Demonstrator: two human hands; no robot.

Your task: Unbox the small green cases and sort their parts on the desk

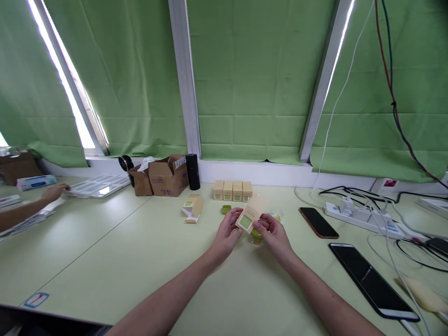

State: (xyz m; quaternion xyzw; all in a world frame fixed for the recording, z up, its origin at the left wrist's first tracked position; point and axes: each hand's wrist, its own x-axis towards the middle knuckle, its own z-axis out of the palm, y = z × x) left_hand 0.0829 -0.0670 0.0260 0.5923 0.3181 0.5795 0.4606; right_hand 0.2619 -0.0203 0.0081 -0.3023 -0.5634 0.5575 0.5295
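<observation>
Both of my hands hold a small tan carton with a green label (249,214) just above the table, its top flap open and tilted away. My left hand (227,234) pinches its left edge; my right hand (273,233) grips its lower right side. Under my right fingers a small clear jar with green and yellow contents (256,238) stands on the table. A green lid (226,209) lies just behind my left hand. A row of several closed tan cartons (233,190) stands further back, and another open carton (192,208) lies on its side to the left.
Two brown cardboard boxes (164,176) and a black cylinder (192,171) stand at the back left. A phone (318,222), a dark tablet (371,280), a power strip (360,216) and cables lie to the right. Another person's hand (52,192) rests near white trays (98,185) at far left.
</observation>
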